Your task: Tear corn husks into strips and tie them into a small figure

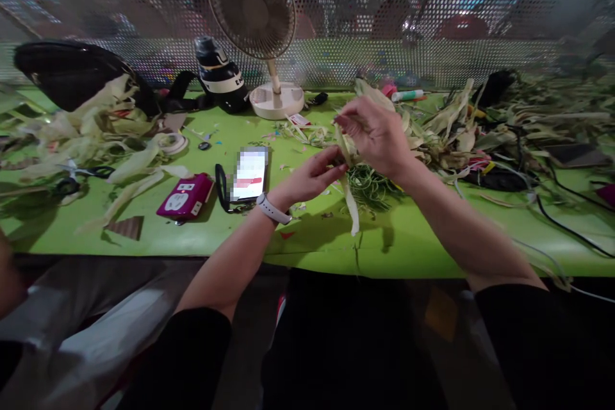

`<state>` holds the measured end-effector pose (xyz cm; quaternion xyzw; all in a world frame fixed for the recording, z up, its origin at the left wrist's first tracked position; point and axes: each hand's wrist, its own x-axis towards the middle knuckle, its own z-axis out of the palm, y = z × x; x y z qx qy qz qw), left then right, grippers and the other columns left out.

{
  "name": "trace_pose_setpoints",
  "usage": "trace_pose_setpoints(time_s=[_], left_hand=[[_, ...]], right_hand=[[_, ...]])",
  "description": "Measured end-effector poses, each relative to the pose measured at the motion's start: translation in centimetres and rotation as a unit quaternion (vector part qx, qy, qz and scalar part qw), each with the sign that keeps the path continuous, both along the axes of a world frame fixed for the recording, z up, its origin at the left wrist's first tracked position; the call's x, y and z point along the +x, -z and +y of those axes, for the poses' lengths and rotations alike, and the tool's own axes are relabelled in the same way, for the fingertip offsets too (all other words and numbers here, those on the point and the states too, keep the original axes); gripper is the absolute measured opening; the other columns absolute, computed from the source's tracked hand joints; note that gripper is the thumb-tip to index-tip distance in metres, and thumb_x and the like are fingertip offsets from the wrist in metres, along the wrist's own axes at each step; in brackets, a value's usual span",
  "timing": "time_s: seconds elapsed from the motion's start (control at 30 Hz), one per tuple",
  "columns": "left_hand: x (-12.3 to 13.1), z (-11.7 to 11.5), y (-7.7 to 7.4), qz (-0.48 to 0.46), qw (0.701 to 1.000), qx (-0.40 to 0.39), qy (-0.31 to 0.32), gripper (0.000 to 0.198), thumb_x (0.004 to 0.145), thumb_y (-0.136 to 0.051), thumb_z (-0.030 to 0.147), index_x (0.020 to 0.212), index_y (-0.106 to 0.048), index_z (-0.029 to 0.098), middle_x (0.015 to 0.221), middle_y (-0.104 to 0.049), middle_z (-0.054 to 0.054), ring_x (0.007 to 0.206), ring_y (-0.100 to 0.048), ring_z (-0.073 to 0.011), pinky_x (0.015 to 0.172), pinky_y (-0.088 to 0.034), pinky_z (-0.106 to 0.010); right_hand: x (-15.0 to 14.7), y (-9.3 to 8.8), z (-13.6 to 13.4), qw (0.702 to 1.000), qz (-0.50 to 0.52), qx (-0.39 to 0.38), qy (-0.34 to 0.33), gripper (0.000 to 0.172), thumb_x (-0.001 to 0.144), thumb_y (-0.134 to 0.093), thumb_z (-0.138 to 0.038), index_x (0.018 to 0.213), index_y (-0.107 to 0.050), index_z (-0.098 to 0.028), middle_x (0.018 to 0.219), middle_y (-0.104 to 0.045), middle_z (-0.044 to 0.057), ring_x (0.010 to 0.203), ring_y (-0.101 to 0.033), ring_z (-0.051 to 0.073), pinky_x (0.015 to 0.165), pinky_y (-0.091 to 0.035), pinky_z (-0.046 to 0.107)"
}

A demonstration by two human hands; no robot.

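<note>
Both my hands work a pale corn husk strip (350, 200) above the green table (192, 240). My left hand (314, 176), with a white band on its wrist, pinches the strip from below. My right hand (377, 134) is closed on the strip's upper part, fingers curled around it. The strip's loose end hangs down toward the table. Under the hands lies a tangle of green rubber bands (369, 186).
A phone (250, 173) and a magenta device (185, 195) lie left of my hands. Husk piles sit at left (96, 131) and right (480, 122). Scissors (84, 173), tape roll (173, 142), desk fan (254, 6), black bottle (218, 73), cables (557, 198) surround them. A perforated metal screen stands behind.
</note>
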<state>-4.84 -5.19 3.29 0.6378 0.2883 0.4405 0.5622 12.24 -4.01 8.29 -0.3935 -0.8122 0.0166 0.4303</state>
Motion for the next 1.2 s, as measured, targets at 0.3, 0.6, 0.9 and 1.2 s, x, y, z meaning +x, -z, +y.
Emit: trace_pose_setpoints(time_s=[0.3,0.6,0.9,1.2], left_hand=[[-0.6,0.4,0.2,0.087,0.985,0.150,-0.006,0.023,0.096,-0.056,0.038,0.081,-0.058,0.020,0.080,-0.057,-0.002,0.077,-0.052,-0.0166,0.072,-0.044,-0.031],[-0.3,0.8,0.2,0.083,0.971,0.226,0.000,0.038,0.094,-0.063,0.049,0.072,-0.053,0.019,0.066,-0.048,0.002,0.064,-0.045,-0.0103,0.062,-0.038,-0.026],[-0.8,1.4,0.4,-0.058,0.997,-0.002,0.048,0.041,0.076,-0.082,0.053,0.075,-0.061,0.018,0.074,-0.059,0.002,0.072,-0.056,-0.0092,0.072,-0.047,-0.024],[-1.3,2.1,0.5,-0.044,0.998,0.009,0.045,0.038,0.074,-0.085,0.050,0.077,-0.066,0.017,0.072,-0.062,0.003,0.069,-0.057,-0.0081,0.069,-0.047,-0.023]], right_hand=[[-1.3,2.0,1.1,0.984,-0.084,-0.028,0.152,0.038,0.107,-0.037,-0.046,0.104,-0.064,-0.020,0.096,-0.073,0.008,0.082,-0.070,0.024,0.071,-0.047,0.034],[0.1,3.2,3.0,0.996,0.017,-0.039,0.077,0.045,0.100,-0.045,-0.062,0.093,-0.065,-0.023,0.086,-0.072,0.008,0.082,-0.068,0.024,0.075,-0.051,0.038],[3.9,4.2,6.2,0.989,0.111,-0.085,0.043,0.040,0.086,-0.070,-0.060,0.102,-0.063,-0.024,0.080,-0.066,0.003,0.082,-0.064,0.022,0.074,-0.053,0.040],[3.0,-0.7,1.8,0.930,-0.019,-0.330,-0.159,0.038,0.081,-0.075,-0.054,0.090,-0.068,-0.018,0.089,-0.072,0.006,0.082,-0.063,0.018,0.075,-0.050,0.035]])
